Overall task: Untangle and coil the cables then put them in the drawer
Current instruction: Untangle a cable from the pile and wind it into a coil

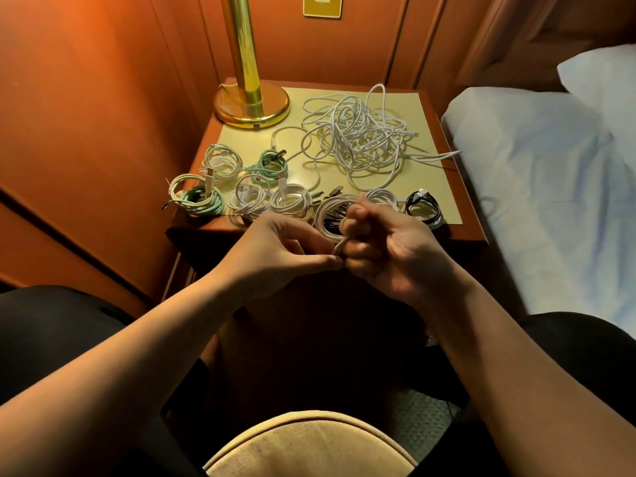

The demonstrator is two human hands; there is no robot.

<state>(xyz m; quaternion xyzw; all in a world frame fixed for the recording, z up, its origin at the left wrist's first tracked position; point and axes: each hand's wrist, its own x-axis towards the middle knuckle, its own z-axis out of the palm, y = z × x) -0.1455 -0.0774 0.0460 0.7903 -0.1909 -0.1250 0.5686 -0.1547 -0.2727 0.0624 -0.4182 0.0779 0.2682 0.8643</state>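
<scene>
A tangled heap of white cables (361, 136) lies at the back of the nightstand (457, 232). Along its front edge sit several coiled cables: white ones (222, 163), green ones (201, 201) and a black one (421, 206). In front of the nightstand my right hand (389, 246) grips a white coil (327, 215) in its curled fingers. My left hand (282, 246) pinches the loose end of that cable (339, 247) between thumb and fingers, right against my right hand. The drawer is hidden behind my hands.
A brass lamp base (251, 105) stands at the back left of the nightstand. Wood-panelled wall is on the left, a bed with pale sheets (537, 187) on the right. My knees and a beige seat cushion (309, 445) fill the bottom.
</scene>
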